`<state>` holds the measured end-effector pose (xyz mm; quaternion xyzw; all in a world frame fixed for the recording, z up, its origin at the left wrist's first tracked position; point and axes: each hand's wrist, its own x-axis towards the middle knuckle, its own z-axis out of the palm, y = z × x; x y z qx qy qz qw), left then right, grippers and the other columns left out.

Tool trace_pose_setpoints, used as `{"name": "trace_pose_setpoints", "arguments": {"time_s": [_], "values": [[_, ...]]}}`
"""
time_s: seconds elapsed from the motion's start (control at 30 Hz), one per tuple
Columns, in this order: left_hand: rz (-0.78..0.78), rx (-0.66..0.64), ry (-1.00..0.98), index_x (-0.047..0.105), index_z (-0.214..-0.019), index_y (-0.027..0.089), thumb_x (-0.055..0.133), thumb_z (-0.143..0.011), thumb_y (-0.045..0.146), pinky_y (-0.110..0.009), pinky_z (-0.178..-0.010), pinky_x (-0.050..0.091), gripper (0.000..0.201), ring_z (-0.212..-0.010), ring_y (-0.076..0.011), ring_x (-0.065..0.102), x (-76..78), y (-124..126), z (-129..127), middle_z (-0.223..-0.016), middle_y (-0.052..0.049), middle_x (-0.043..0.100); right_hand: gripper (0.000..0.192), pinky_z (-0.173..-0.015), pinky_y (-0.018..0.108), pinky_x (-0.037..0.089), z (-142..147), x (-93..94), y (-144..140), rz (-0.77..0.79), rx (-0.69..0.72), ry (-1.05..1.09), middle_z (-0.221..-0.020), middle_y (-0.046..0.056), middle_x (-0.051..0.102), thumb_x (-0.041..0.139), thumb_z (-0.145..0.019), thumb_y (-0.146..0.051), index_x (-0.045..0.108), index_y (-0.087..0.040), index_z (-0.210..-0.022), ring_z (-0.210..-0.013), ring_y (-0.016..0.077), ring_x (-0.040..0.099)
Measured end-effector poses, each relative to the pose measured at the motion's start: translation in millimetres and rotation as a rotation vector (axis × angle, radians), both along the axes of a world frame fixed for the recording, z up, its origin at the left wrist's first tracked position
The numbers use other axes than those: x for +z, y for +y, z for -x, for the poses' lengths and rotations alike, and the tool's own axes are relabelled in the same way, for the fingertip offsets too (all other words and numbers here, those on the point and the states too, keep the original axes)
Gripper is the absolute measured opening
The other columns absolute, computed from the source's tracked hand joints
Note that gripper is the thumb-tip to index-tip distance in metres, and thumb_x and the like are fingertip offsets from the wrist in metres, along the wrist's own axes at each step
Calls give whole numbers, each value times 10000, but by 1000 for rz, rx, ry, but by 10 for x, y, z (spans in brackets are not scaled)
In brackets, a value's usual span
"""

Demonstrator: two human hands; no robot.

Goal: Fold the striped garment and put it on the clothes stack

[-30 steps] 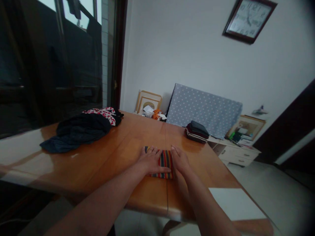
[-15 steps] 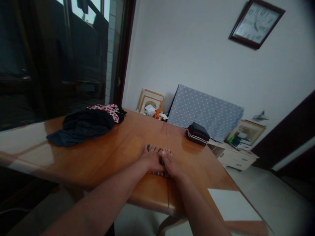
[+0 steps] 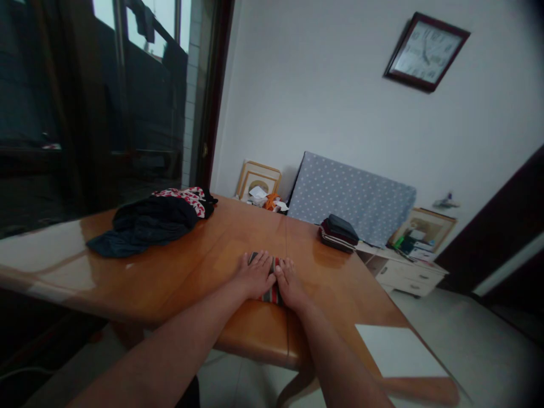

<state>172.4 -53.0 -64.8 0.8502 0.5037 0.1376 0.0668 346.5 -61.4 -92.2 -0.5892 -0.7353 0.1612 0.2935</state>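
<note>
Left hand (image 3: 255, 276) and right hand (image 3: 289, 283) are lying flat, side by side, pressing a folded, multicoloured striped cloth (image 3: 271, 293) onto the worktop (image 3: 191, 266).

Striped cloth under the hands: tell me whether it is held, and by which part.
Not gripped: the left hand and right hand lie flat on top of the folded striped cloth, pressing it onto the wooden table.

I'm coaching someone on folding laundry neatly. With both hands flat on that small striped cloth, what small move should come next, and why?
Probably lift both palms and check the fold. The left hand and right hand lie side by side, flat on the striped folded cloth, which looks compact on the wooden table. A stack of folded clothes sits at the far right edge.
</note>
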Motion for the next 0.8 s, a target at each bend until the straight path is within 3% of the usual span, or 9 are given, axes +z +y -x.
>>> {"name": "trace_pose_setpoints", "arguments": {"time_s": [0.17, 0.43, 0.8], "values": [[62, 69, 20, 211, -1586, 224, 184, -971, 577, -664, -1167, 20, 709, -1537, -279, 31, 4, 12, 171, -1665, -73, 114, 893, -1234, 466, 109, 7, -1, 0, 42, -69, -55, -1640, 182, 88, 196, -964, -686, 260, -18, -1552, -1528, 271, -7], [66, 75, 30, 227, -1584, 208, 220, -955, 609, -680, -1157, -16, 745, -1526, -317, 101, -34, 40, 153, -1653, -112, 173, 849, -1226, 477, 145, -10, 26, -42, 19, -53, -29, -1609, 160, 265, 346, -935, -681, 363, -72, -1526, -1520, 298, 139], [59, 85, 37, 210, -1591, 203, 214, -944, 647, -662, -1164, -52, 785, -1527, -336, 58, -100, 75, 128, -1653, -110, 180, 794, -1234, 473, 131, 44, 13, -71, -5, -95, 12, -1615, 123, 265, 438, -920, -605, 381, -94, -1525, -1516, 315, 148]]}}
